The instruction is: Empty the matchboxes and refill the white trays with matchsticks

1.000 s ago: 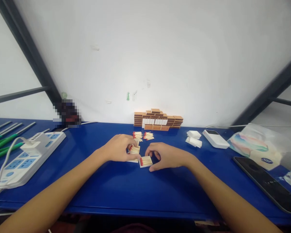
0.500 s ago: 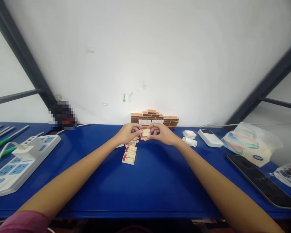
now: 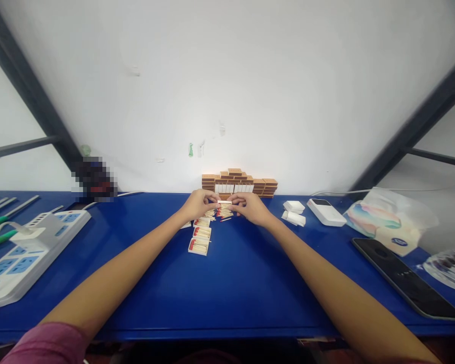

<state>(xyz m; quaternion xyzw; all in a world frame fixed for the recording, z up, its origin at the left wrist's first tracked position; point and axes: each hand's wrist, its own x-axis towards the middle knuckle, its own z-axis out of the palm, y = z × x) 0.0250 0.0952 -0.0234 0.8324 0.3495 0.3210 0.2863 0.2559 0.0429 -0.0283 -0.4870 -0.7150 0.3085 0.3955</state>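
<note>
Between my left hand (image 3: 201, 205) and my right hand (image 3: 247, 206), a small white matchbox tray (image 3: 224, 202) is held by its two ends, tilted so that its long side faces me. Both hands are closed, with fingertips pinching the tray. Loose red-tipped matches (image 3: 225, 212) lie on the table right below it. To the near left, several open trays filled with matches (image 3: 199, 245) stand in a column. Directly behind my hands rises a stack of brown matchboxes (image 3: 235, 174), with a row of white trays (image 3: 225, 187) set in it.
A white power strip (image 3: 38, 253) with a plugged-in adapter and green-handled rods (image 3: 0, 222) are at left. On the right lie small white boxes (image 3: 294, 212), a white device (image 3: 326, 212), a tissue pack (image 3: 394, 222) and a black phone (image 3: 405, 278). A white wall (image 3: 227, 91) closes the back.
The tray in my hands has tipped over from lying face-up with matches showing. Matches now lie beneath it. The whole view has shifted slightly.
</note>
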